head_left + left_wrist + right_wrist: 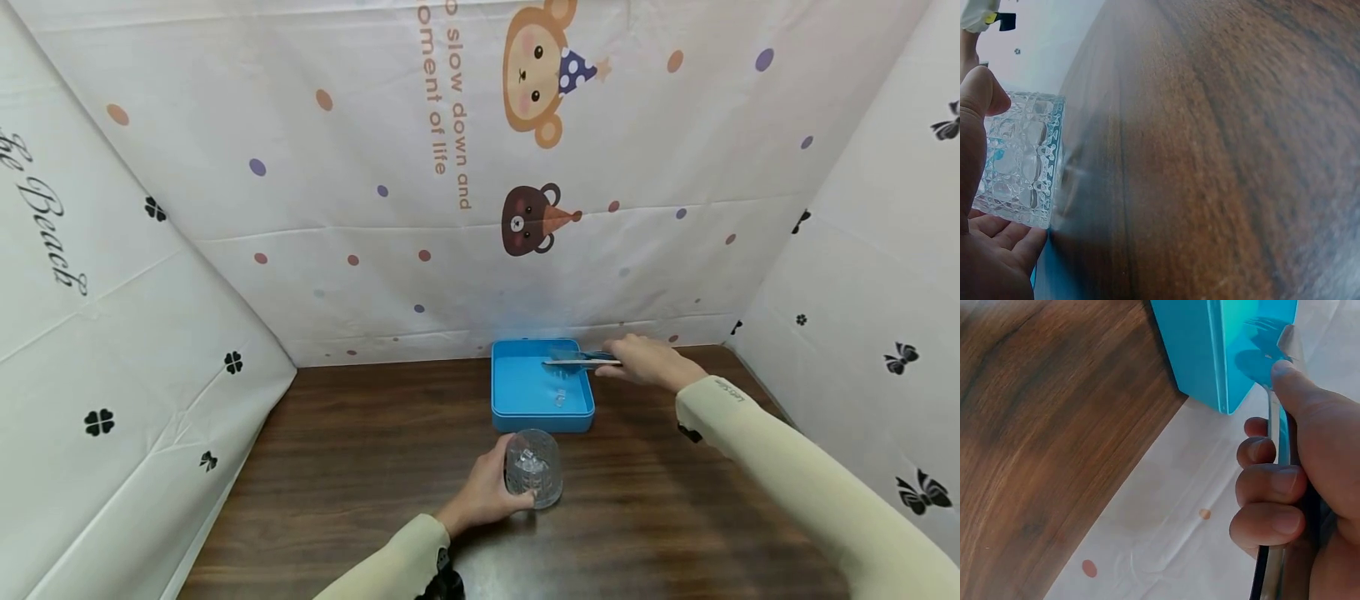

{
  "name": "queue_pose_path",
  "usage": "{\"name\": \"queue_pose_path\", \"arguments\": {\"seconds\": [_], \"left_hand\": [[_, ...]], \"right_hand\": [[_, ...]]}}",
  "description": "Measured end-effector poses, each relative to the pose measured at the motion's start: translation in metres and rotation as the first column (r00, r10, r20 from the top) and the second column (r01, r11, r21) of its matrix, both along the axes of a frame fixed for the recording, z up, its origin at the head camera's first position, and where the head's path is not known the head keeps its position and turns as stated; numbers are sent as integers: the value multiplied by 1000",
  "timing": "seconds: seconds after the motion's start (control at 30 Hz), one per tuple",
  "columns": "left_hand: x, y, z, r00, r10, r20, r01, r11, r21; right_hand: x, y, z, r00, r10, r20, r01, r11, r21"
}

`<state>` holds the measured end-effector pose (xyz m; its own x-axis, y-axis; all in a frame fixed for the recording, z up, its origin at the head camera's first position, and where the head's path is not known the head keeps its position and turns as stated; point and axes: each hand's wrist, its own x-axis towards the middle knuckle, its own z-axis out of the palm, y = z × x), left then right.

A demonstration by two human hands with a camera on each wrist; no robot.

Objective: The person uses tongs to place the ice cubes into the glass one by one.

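My left hand (486, 485) grips a clear, textured glass (547, 467), with the thumb and fingers on either side of it. Clear pieces, like ice cubes (531, 460), lie inside. In the left wrist view the patterned wall of the glass (1019, 159) is close to the wooden table. My right hand (643, 360) holds metal tongs (581, 362) by the handles. Their tips, one fork-like and one spoon-like in the right wrist view, reach into a blue tray (542, 423). A few clear cubes (560, 398) lie in it. Whether the tips hold a cube is hard to tell.
The brown wooden table (360, 450) carries the tray against the back. A white printed cloth (375, 292) hangs behind it, with white cloth panels on the left and right.
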<state>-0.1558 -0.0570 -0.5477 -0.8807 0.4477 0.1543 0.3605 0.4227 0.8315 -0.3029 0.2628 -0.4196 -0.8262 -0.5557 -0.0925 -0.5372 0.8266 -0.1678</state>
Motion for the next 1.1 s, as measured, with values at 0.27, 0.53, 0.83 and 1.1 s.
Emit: {"name": "queue_pose_path", "arguments": {"seconds": [0.27, 0.53, 0.83, 1.1], "left_hand": [[-1, -1, 0, 1000, -4, 3, 4, 1000, 2], [0, -1, 2, 1000, -6, -2, 6, 1000, 6], [-1, -2, 2, 1000, -8, 10, 8, 1000, 8], [0, -1, 1, 1000, -7, 24, 7, 1000, 5]], "right_hand": [[0, -6, -5, 998, 23, 52, -24, 1000, 9], [2, -9, -9, 998, 32, 61, -34, 999, 23], [8, -14, -9, 998, 8, 65, -11, 999, 34], [9, -14, -9, 998, 6, 65, -8, 1000, 28]]}}
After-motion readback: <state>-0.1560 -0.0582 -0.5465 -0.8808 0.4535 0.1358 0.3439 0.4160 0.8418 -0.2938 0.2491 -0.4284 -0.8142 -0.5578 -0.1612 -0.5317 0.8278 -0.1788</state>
